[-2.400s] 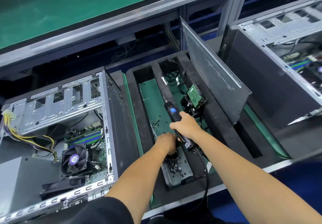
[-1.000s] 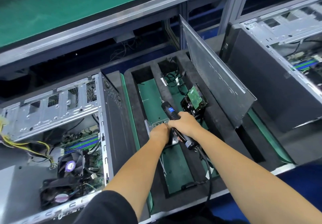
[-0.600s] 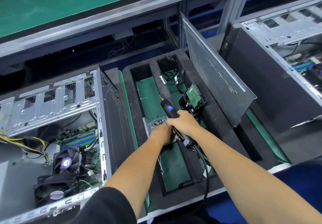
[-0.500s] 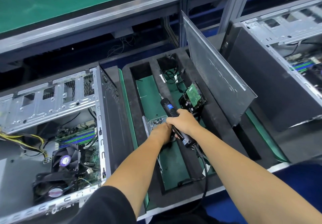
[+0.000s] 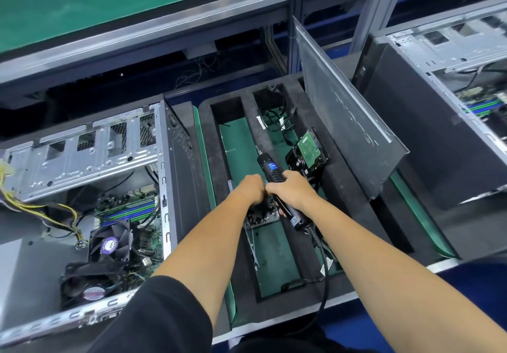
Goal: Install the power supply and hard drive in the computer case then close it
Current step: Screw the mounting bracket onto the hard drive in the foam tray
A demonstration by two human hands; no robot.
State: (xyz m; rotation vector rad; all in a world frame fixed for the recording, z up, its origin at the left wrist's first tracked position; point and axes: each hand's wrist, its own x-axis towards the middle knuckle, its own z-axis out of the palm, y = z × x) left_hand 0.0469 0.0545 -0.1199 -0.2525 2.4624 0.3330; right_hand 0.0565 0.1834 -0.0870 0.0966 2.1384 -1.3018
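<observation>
Here the right hand [image 5: 292,189] has its fingers curled round the black electric screwdriver [image 5: 277,185], gripping it near the middle of the handle, tip pointing away and up the tray. Its cable [image 5: 323,264] trails back from the handle's near end toward the person. The left hand [image 5: 248,189] sits just beside it, knuckles up and fingers bent downward over a small metal tray of screws [image 5: 260,216]; whether the fingertips pinch a screw I cannot tell, since the back of the hand hides them.

Both hands work over a black foam tray [image 5: 216,166] with long green-floored slots. The hard drive [image 5: 307,156] leans tilted, circuit board up, on the foam rib just right of the screwdriver, apart from the hands. A bundle of black leads [image 5: 277,122] lies at the far end of that slot. The grey side panel [image 5: 343,122] stands on edge along the tray's right side.

The open computer case [image 5: 90,188] lies to the left of the tray, its board, fans [image 5: 109,245] and yellow wires [image 5: 41,212] exposed. A second open case [image 5: 439,105] lies at the far right.
</observation>
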